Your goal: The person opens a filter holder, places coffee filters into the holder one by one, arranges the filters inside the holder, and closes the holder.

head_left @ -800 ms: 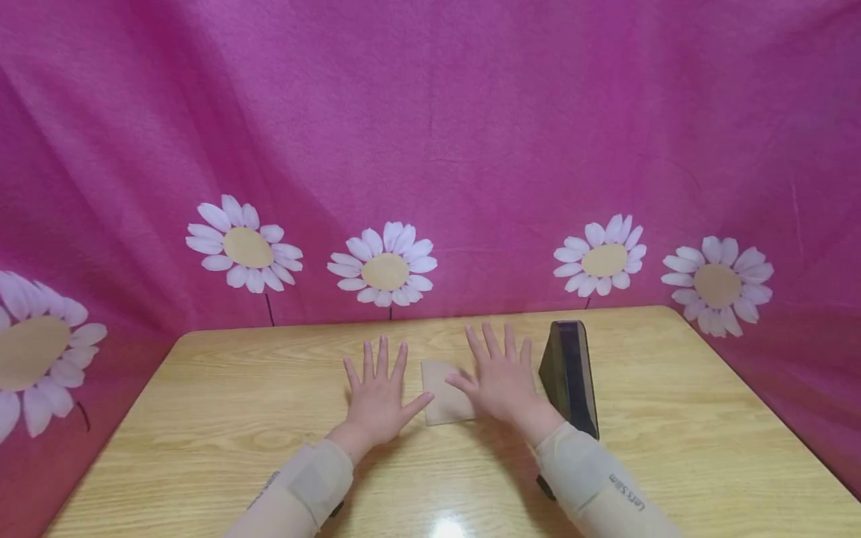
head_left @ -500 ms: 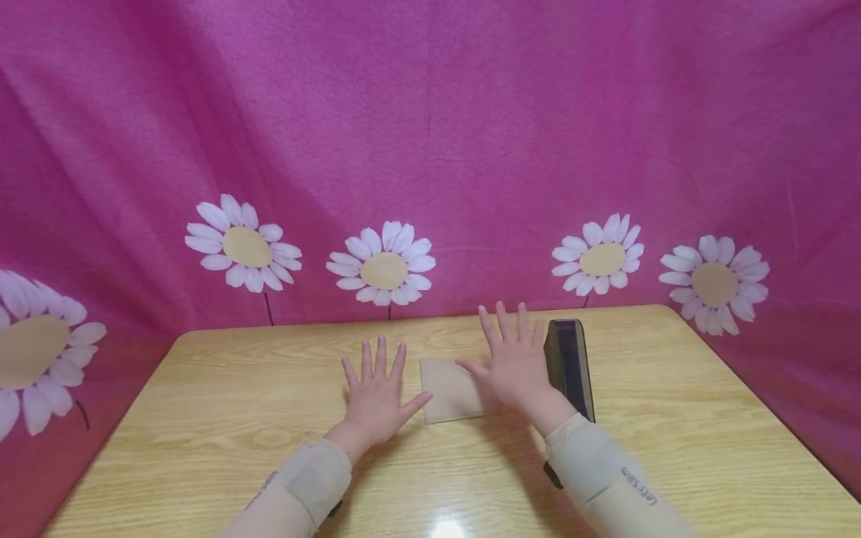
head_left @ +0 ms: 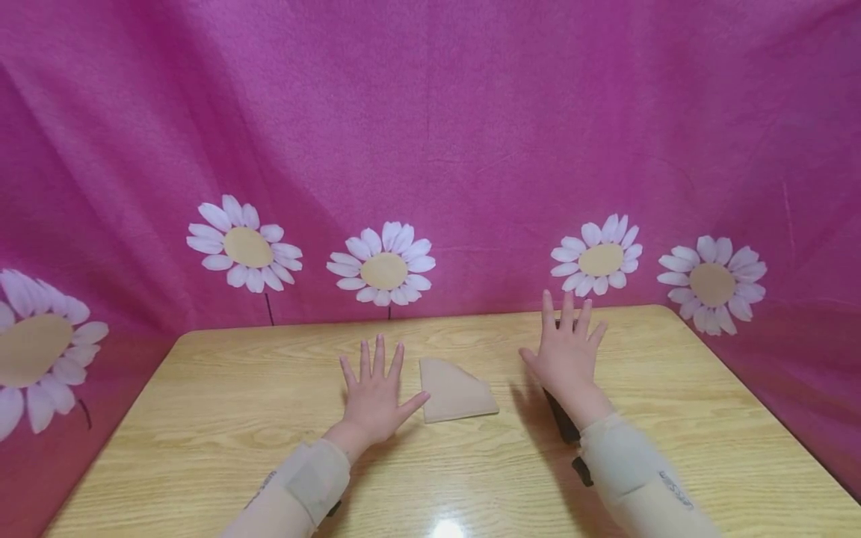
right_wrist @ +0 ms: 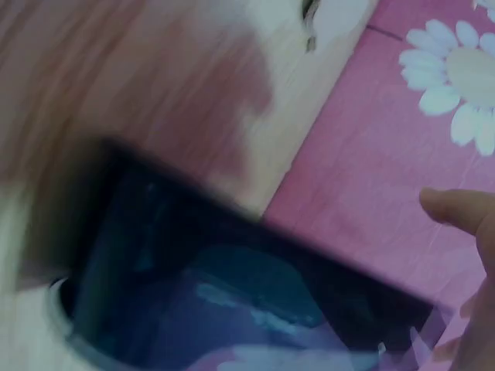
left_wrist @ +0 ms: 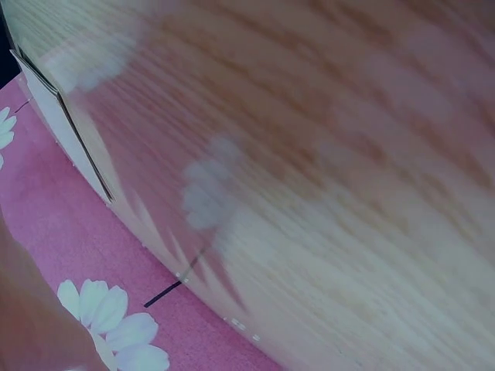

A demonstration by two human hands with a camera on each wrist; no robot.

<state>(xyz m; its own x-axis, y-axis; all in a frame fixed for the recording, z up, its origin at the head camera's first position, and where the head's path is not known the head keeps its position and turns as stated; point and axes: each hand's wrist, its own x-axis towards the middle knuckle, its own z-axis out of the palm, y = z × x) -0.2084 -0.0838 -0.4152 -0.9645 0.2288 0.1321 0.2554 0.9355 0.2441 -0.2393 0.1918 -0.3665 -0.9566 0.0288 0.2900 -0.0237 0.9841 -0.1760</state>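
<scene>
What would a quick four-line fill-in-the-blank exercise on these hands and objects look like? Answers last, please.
1. In the head view, the beige flat piece lies ____ the left hand and the right hand.
2. There, the dark object is partly hidden by the ____ hand.
3. The left hand holds ____.
4. The flowers on the pink cloth have ____ petals.

Missing words: between; right; nothing; white.

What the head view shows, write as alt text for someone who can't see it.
A left hand beside a flat tan piece and a right hand mostly hiding a dark object, both spread open over a wooden table. Behind hangs a pink cloth with white flowers.
</scene>
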